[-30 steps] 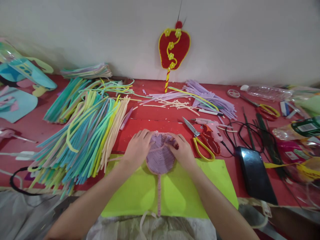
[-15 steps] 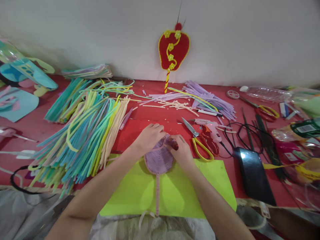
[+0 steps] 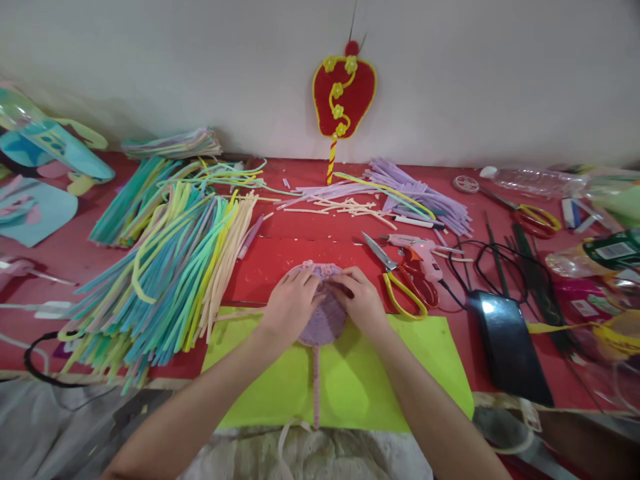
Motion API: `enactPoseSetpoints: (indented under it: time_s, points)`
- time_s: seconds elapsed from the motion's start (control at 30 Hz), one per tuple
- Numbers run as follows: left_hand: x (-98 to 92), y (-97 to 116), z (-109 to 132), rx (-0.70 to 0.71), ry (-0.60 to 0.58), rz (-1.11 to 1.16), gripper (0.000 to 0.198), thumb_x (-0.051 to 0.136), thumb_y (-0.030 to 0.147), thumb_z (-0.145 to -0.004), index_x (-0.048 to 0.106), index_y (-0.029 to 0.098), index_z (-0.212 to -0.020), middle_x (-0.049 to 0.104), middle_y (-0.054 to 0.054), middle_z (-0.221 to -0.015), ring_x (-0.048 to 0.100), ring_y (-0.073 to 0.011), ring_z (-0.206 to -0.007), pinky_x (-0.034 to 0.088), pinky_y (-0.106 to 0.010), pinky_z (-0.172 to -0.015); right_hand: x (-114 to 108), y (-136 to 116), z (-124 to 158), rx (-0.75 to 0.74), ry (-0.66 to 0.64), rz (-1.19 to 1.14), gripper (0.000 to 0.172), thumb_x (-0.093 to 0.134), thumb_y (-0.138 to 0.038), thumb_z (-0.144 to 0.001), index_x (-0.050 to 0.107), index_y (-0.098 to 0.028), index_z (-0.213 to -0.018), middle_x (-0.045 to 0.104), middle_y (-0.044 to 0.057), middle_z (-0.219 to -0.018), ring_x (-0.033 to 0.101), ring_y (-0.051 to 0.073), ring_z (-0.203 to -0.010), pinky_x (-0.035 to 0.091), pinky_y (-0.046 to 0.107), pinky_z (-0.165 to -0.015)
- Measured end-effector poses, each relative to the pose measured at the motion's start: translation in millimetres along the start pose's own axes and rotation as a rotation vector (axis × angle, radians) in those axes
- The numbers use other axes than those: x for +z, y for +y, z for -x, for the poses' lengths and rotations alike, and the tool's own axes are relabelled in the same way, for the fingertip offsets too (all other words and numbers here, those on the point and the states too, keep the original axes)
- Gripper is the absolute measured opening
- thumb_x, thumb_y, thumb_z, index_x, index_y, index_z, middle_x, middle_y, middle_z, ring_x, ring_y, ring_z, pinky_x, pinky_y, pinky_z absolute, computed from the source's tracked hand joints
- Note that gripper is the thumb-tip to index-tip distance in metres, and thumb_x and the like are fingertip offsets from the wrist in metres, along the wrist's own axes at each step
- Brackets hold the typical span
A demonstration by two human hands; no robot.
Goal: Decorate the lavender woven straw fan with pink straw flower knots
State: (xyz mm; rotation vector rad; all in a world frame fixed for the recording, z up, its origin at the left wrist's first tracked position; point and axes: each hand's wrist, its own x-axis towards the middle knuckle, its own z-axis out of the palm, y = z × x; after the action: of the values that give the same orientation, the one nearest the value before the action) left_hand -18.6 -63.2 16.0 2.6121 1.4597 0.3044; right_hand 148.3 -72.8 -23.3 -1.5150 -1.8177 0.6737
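A round lilac fan (image 3: 325, 323) made of pipe cleaners lies on a lime-green sheet (image 3: 400, 383), its pale pink handle (image 3: 316, 387) pointing toward me. Small pink flowers (image 3: 325, 269) sit along the fan's far edge. A thin pale pink pipe cleaner (image 3: 240, 313) reaches out from the left, passing beneath my left hand (image 3: 296, 300). That hand rests over the fan's left half with bent fingers closed near the strand. From the right, my right hand (image 3: 356, 293) pinches at the strand by the fan's upper middle. The fingertips partly hide it.
Bundles of coloured pipe cleaners (image 3: 175, 267) lie left, lilac ones (image 3: 415, 193) at the back. Scissors (image 3: 400, 283), a pink glue gun (image 3: 420, 253) and a phone (image 3: 510, 347) are on the right. A red fan (image 3: 345, 100) stands against the wall.
My left hand has come down from the fan's far edge onto its left half, uncovering the pink flowers. My right hand stays close by, its fingers shifted toward the fan's middle.
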Motion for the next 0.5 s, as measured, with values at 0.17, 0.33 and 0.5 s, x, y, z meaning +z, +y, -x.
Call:
enactPoseSetpoints:
  time_s: [0.17, 0.33, 0.5]
  points:
    - [12.5, 2.6, 7.2, -0.007, 0.013, 0.017, 0.019, 0.044, 0.026, -0.089, 0.058, 0.013, -0.094, 0.059, -0.01, -0.101, 0.058, -0.021, -0.091, 0.046, -0.036, -0.08, 1.2, 3.4, 0.2, 0.004, -0.004, -0.007, 0.02, 0.05, -0.028, -0.086, 0.069, -0.027, -0.094, 0.06, 0.005, -0.097, 0.06, 0.017, -0.087, 0.05, 0.03, -0.079]
    - [13.0, -4.2, 4.9, 0.038, 0.006, 0.011, 0.024, 0.035, 0.02, -0.092, 0.058, 0.014, -0.092, 0.06, -0.008, -0.098, 0.058, -0.0177, -0.088, 0.046, -0.034, -0.082, 0.4, 2.4, 1.6, 0.006, 0.002, 0.014, 0.022, 0.049, -0.026, -0.086, 0.07, -0.028, -0.092, 0.06, 0.005, -0.096, 0.061, 0.016, -0.086, 0.051, 0.029, -0.076]
    - [12.3, -3.1, 5.6, 0.036, 0.023, 0.008, 0.023, 0.041, 0.029, -0.09, 0.059, 0.013, -0.092, 0.06, -0.01, -0.103, 0.058, -0.0191, -0.088, 0.046, -0.034, -0.081, -0.3, -1.4, 1.8, 0.021, 0.004, 0.04, 0.021, 0.05, -0.025, -0.085, 0.07, -0.028, -0.092, 0.061, 0.004, -0.096, 0.061, 0.016, -0.084, 0.051, 0.028, -0.074]
